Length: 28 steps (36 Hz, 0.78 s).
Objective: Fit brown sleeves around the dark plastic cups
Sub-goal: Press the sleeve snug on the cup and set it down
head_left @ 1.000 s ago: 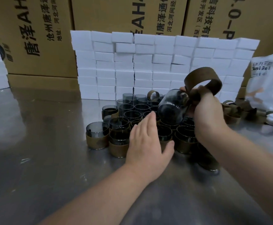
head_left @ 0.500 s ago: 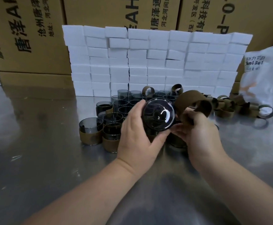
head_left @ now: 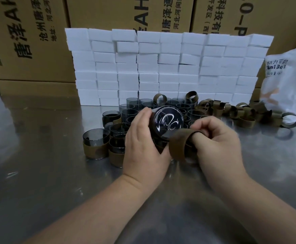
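At the left of the steel tabletop (head_left: 38, 182), sleeved cups (head_left: 94, 150) are standing in a tight cluster, with bare ones crowding behind them in front of a wall of white foam blocks (head_left: 161, 67). Just above that cluster the person's left hand (head_left: 143, 150) is gripping the dark cup (head_left: 168, 123) on its side, its fingers (head_left: 143, 114) curling round the wall and the base facing the camera. The right hand (head_left: 219, 140) is holding the brown sleeve (head_left: 178, 148) against the cup's lower edge, with one finger tucking into the loop and the others pinching it. The sleeve is not yet round the cup. From here the band could be going on crooked or bunching, since it is sagging out of round while the cup is lying tilted. The glossy wall also looks slippery, so a hard push might be driving the cup out of the grip and into the packed cups beneath, toppling them. The cup is showing smoky, translucent and shiny, its round base throwing back white swirls of light. The sleeve is showing as a wide, soft, matte band of olive-brown. Further right, spare sleeves (head_left: 240, 113) are lying in a loose heap near a white bag (head_left: 288, 88).
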### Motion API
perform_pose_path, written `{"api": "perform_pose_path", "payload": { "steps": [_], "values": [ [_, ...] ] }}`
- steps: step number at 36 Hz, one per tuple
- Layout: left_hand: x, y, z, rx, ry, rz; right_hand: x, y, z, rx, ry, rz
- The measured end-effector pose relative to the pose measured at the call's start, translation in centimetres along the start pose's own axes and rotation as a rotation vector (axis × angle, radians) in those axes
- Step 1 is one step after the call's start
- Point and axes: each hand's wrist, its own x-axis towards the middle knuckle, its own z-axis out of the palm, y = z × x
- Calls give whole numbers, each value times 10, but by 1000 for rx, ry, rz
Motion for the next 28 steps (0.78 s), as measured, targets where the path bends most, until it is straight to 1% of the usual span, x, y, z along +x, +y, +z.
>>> {"api": "perform_pose_path", "payload": {
  "steps": [3, 7, 9, 12, 17, 21, 25, 28],
  "values": [
    [0, 2, -1, 8, 4, 28, -2, -3, 2, 77, 14, -18],
    [-1, 2, -3, 6, -8, 55, -3, -3, 3, 96, 14, -57],
    [-1, 2, -3, 6, -13, 65, -2, -1, 5, 100, -9, -28],
    [-1, 2, -3, 15, -14, 98, -1, 3, 5, 75, -36, 33],
    [0, 2, -3, 0, -13, 95, -3, 3, 4, -44, -80, 53],
    [1, 4, -5, 37, -19, 121, -4, 3, 2, -47, -101, 44],
    [2, 5, -7, 142, -1, 130, -5, 5, 2, -46, -90, 22],
    [2, 8, -8, 144, -22, 120, -4, 5, 3, -51, -77, 8]
  ]
}}
